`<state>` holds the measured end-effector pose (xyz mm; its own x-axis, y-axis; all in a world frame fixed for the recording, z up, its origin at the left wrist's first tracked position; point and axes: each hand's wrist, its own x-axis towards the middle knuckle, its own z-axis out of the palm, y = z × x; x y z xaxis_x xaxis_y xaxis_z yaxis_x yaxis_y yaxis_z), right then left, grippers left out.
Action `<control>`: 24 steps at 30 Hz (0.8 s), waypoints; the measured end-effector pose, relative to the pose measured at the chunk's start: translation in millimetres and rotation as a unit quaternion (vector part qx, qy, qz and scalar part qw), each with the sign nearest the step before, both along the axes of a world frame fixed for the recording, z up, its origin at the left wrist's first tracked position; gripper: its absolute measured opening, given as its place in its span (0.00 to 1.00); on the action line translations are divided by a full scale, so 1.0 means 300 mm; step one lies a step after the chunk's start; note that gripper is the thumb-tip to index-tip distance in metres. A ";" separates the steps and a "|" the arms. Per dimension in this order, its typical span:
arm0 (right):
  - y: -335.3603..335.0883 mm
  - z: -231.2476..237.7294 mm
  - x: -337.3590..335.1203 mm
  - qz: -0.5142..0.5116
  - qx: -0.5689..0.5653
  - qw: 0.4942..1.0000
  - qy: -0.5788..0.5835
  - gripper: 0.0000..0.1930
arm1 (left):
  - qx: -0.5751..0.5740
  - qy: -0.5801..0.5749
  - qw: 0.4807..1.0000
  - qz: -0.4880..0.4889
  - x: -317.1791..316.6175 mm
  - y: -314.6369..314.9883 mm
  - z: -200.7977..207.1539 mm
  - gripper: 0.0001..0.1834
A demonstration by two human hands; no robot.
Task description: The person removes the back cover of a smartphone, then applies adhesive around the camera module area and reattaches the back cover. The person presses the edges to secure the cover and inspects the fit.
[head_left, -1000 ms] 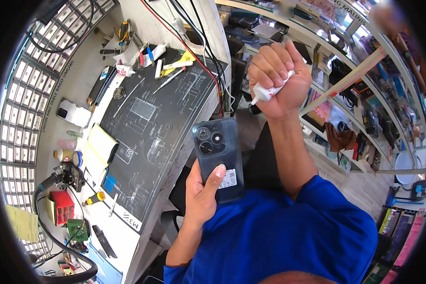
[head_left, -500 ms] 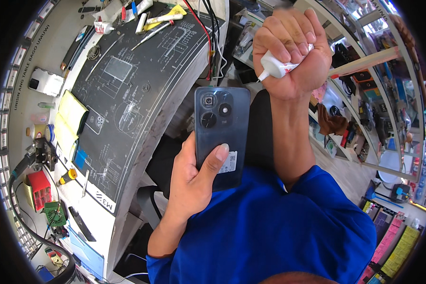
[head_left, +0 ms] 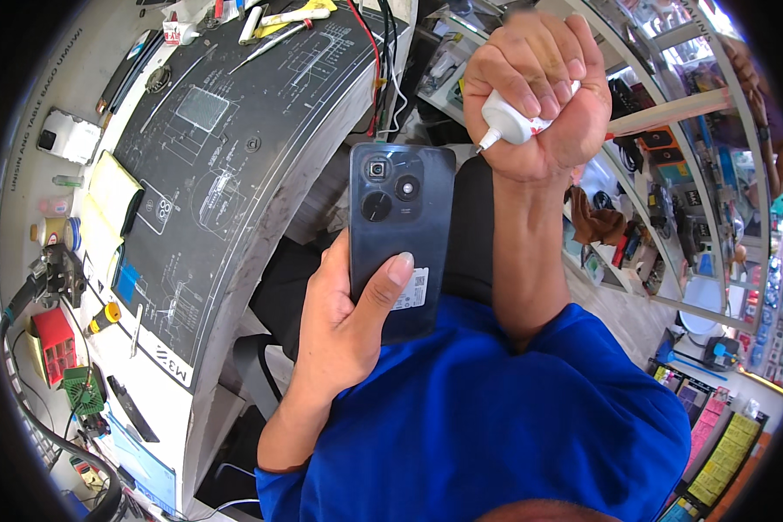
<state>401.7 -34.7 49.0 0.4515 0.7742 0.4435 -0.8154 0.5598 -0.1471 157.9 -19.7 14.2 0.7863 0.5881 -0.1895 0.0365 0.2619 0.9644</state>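
Observation:
My left hand grips a dark smartphone by its lower part, thumb lying across its back beside a white sticker. The phone's back faces up, with its camera cluster at the far end. Raised to the right of it, my right hand is closed around a white squeeze tube. The tube's narrow nozzle points down and left, toward the phone's upper right corner but apart from it. My fingers cover much of the tube's body.
At left stands a workbench with a black printed mat. On it are a yellow cloth-like pad, a thin screwdriver and a red organizer box. Red and black cables hang over its edge. Glass shelves stand at right.
The bench and its contents have shifted left in view. The phone and my left hand sit slightly farther left and up. My right hand keeps its grip on the tube.

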 end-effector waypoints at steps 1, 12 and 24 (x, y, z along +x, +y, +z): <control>0.002 0.002 -0.001 0.001 0.000 1.000 -0.002 0.26 | -0.006 0.002 1.000 0.005 -0.001 -0.002 0.004 0.24; -0.013 0.000 0.037 0.054 0.007 0.997 -0.064 0.24 | 0.001 -0.004 1.000 0.006 -0.010 -0.001 -0.008 0.23; -0.008 0.000 0.055 0.055 -0.009 0.997 -0.060 0.21 | 0.009 -0.018 1.000 0.016 -0.002 -0.007 -0.010 0.21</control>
